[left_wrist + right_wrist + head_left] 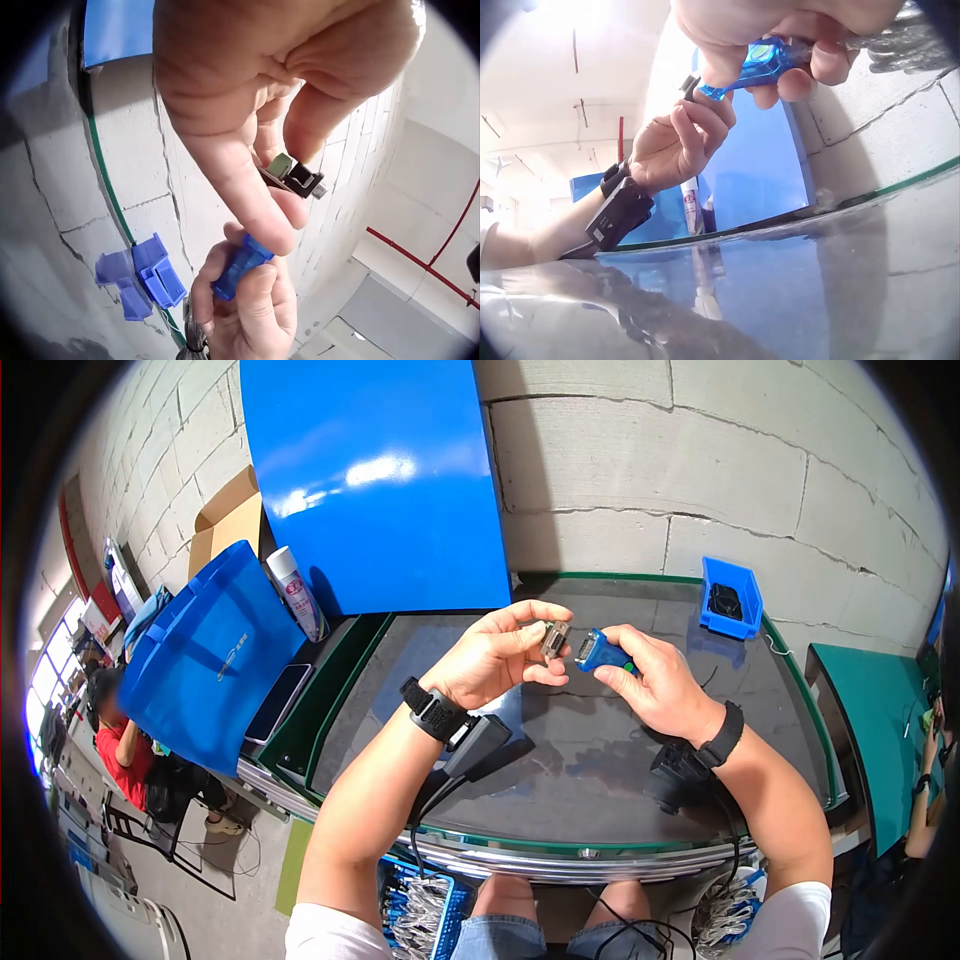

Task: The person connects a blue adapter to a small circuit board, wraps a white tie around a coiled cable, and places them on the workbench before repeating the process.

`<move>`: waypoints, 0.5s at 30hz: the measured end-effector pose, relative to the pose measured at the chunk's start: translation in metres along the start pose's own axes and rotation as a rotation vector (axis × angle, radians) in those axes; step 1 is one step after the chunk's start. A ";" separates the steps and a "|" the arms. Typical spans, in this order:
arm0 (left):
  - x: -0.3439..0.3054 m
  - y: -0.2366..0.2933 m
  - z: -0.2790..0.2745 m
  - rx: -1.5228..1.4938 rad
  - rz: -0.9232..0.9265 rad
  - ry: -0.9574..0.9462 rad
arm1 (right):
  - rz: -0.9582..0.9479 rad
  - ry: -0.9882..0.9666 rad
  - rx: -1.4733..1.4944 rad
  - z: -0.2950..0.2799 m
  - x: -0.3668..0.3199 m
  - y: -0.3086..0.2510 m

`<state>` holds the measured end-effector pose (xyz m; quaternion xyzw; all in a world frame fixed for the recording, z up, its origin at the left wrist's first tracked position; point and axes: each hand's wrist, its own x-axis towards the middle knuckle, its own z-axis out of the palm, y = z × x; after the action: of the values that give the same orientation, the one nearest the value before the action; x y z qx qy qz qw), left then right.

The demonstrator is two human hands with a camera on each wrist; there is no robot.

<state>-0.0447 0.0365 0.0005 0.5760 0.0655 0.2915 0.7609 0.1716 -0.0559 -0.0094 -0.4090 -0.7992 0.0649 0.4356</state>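
Observation:
My left hand (497, 652) pinches a small circuit board with a metal connector (556, 639) between thumb and fingers. In the left wrist view, the board (289, 177) carries a green block and a black part. Opposite it, my right hand (655, 682) grips a translucent blue D-sub plug (598, 650), its metal end facing the board. A bundled clear-sheathed cable (911, 46) shows beside that hand in the right wrist view. The plug (769, 66) and board are close together, a small gap between them in the head view. Both hands are raised above the dark table mat (600, 760).
A small blue bin (745, 628) with a black item stands at the back right. To the left are a large blue bin (200, 660), a spray can (298, 595) and a phone (280, 703). Cable-filled baskets (455, 920) sit below the front edge. A person (125, 755) sits far left.

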 end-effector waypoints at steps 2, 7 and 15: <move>-0.001 0.001 0.002 -0.020 0.005 0.029 | 0.001 -0.001 0.007 0.000 0.000 0.000; 0.002 0.001 0.013 0.265 0.151 0.208 | -0.019 0.027 0.000 0.000 0.000 0.001; 0.001 0.002 0.016 0.661 0.389 0.339 | -0.011 0.057 -0.020 0.001 0.000 0.002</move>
<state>-0.0374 0.0239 0.0075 0.7346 0.1698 0.4839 0.4442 0.1718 -0.0547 -0.0113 -0.4107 -0.7894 0.0429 0.4542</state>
